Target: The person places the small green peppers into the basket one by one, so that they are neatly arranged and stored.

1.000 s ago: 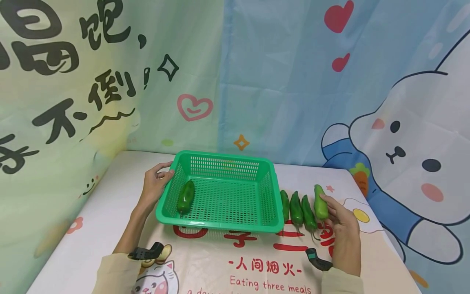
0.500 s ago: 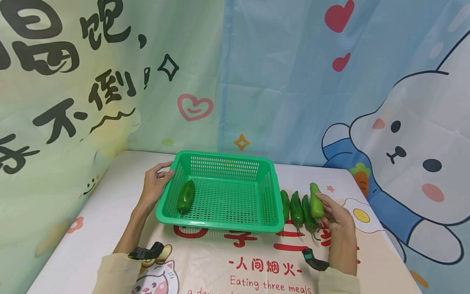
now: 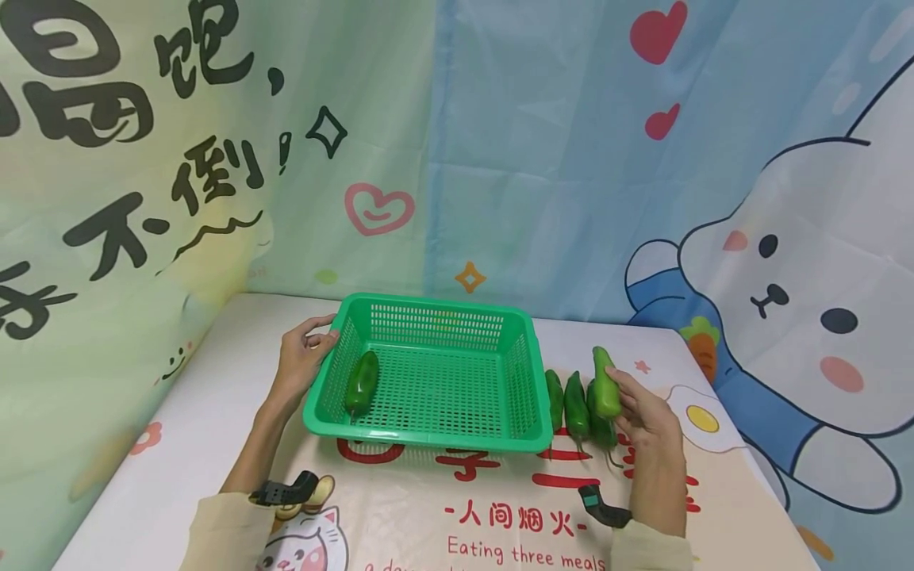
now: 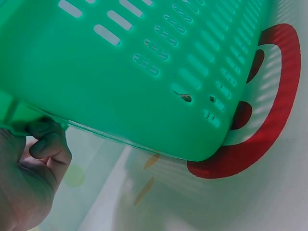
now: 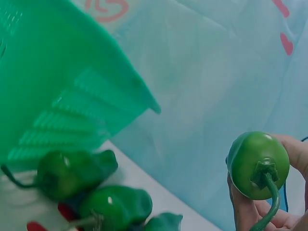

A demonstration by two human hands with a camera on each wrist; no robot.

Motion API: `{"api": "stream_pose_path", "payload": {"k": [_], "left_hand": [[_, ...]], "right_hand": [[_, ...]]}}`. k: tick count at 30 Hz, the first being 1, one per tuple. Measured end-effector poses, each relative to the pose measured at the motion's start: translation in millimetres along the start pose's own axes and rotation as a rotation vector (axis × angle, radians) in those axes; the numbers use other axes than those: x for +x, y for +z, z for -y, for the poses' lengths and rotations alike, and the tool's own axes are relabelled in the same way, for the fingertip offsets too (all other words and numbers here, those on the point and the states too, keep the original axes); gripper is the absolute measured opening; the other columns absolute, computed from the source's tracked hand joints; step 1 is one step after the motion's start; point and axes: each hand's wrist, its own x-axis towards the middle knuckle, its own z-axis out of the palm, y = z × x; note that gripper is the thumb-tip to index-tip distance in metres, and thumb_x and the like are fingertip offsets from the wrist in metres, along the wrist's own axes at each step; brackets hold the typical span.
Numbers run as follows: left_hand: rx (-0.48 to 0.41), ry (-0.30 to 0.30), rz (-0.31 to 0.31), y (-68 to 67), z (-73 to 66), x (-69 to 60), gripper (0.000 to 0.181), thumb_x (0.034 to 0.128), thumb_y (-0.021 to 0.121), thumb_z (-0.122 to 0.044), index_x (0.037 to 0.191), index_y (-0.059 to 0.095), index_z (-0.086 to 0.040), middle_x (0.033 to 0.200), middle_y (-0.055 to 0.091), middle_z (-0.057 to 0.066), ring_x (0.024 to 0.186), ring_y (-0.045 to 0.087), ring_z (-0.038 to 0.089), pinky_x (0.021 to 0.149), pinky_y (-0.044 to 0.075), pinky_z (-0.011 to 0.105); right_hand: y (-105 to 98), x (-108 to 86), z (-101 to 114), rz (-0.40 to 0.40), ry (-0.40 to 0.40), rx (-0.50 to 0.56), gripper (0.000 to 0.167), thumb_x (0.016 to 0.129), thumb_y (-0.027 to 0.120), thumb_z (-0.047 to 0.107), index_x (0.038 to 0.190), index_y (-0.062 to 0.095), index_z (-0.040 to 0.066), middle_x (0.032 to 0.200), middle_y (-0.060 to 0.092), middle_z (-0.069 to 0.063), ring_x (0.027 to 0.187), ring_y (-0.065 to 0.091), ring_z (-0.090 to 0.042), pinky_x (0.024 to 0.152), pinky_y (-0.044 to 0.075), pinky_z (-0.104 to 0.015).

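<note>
Green plastic basket (image 3: pixel 428 441), center of frame, is being pinched at its left rim by the left hand (image 3: pixel 301 361). At right of frame, a light-green pepper (image 3: pixel 606 390) is being gripped by the right hand (image 3: pixel 648 408). Presumably, basket filling is being carried out; a lift over the basket's right rim, clear of nearby darker peppers (image 3: pixel 575 404), is being called for next.

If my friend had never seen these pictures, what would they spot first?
Probably the bright green basket in the middle of the head view, with one pepper lying inside near its left end. Next might be the lighter green pepper in the right hand, near three darker peppers to the right of the basket. The big white cartoon bunny on the right side of the backdrop is hard to miss too!
</note>
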Motion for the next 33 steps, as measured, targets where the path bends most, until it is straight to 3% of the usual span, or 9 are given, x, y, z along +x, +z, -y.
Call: {"api": "stream_pose_path", "payload": {"k": [2, 7, 11, 15, 17, 24, 33], "left_hand": [[-0.003, -0.001, 0.0, -0.4, 0.1, -0.5, 0.044, 0.1129, 0.062, -0.016, 0.152, 0.058, 0.005, 0.096, 0.081, 0.024, 0.068, 0.075, 0.006, 0.062, 0.064, 0.022], [-0.001, -0.004, 0.0, -0.4, 0.0, -1.2, 0.045, 0.1132, 0.062, -0.016, 0.153, 0.057, 0.005, 0.098, 0.08, 0.026, 0.068, 0.076, 0.006, 0.062, 0.065, 0.023], [-0.005, -0.005, -0.001, -0.4, 0.1, -1.0, 0.045, 0.1132, 0.062, -0.016, 0.153, 0.057, 0.005, 0.096, 0.08, 0.024, 0.067, 0.076, 0.007, 0.062, 0.065, 0.023], [-0.011, -0.006, -0.004, -0.4, 0.4, -0.5, 0.044, 0.1131, 0.061, -0.015, 0.153, 0.057, 0.005, 0.093, 0.08, 0.02, 0.067, 0.075, 0.006, 0.061, 0.064, 0.022], [-0.013, -0.007, -0.004, -0.2, 0.8, -0.3, 0.044, 0.1131, 0.061, -0.015, 0.153, 0.057, 0.005, 0.093, 0.08, 0.02, 0.067, 0.075, 0.006, 0.061, 0.064, 0.022], [-0.019, -0.007, 0.002, 0.1, 0.4, -0.3, 0.044, 0.1132, 0.061, -0.014, 0.153, 0.057, 0.005, 0.093, 0.08, 0.02, 0.067, 0.075, 0.007, 0.061, 0.064, 0.022], [-0.009, -0.009, 0.0, 0.0, 0.4, -0.4, 0.043, 0.1133, 0.061, -0.014, 0.152, 0.058, 0.005, 0.092, 0.08, 0.02, 0.066, 0.075, 0.007, 0.061, 0.064, 0.022]], "right_hand": [[4.2, -2.6, 2.2, -0.004, 0.0, -0.01, 0.058, 0.09, 0.091, 0.043, 0.132, 0.058, 0.021, 0.085, 0.072, 0.015, 0.108, 0.064, -0.007, 0.087, 0.063, -0.017], [13.8, -9.7, 6.4, -0.002, -0.004, -0.012, 0.068, 0.089, 0.092, 0.044, 0.142, 0.055, 0.021, 0.085, 0.073, 0.016, 0.117, 0.06, -0.009, 0.087, 0.063, -0.016], [19.3, -14.1, 8.8, 0.026, -0.015, -0.025, 0.053, 0.091, 0.09, 0.044, 0.129, 0.062, 0.021, 0.085, 0.075, 0.016, 0.113, 0.06, -0.008, 0.085, 0.063, -0.016], [23.6, -17.3, 10.6, 0.068, -0.033, -0.022, 0.026, 0.094, 0.088, 0.04, 0.1, 0.07, 0.023, 0.084, 0.078, 0.014, 0.098, 0.067, -0.005, 0.083, 0.063, -0.016], [26.0, -19.4, 11.0, 0.084, -0.038, -0.016, 0.023, 0.095, 0.087, 0.038, 0.095, 0.07, 0.023, 0.084, 0.078, 0.013, 0.093, 0.069, -0.005, 0.083, 0.063, -0.016], [35.6, -24.7, 10.5, 0.087, -0.05, -0.031, 0.042, 0.095, 0.086, 0.04, 0.121, 0.061, 0.018, 0.084, 0.077, 0.014, 0.094, 0.068, -0.004, 0.084, 0.062, -0.015], [45.3, -24.1, 8.5, 0.112, -0.072, -0.022, 0.039, 0.098, 0.083, 0.037, 0.122, 0.06, 0.017, 0.083, 0.077, 0.013, 0.089, 0.07, -0.002, 0.082, 0.063, -0.015]]}}
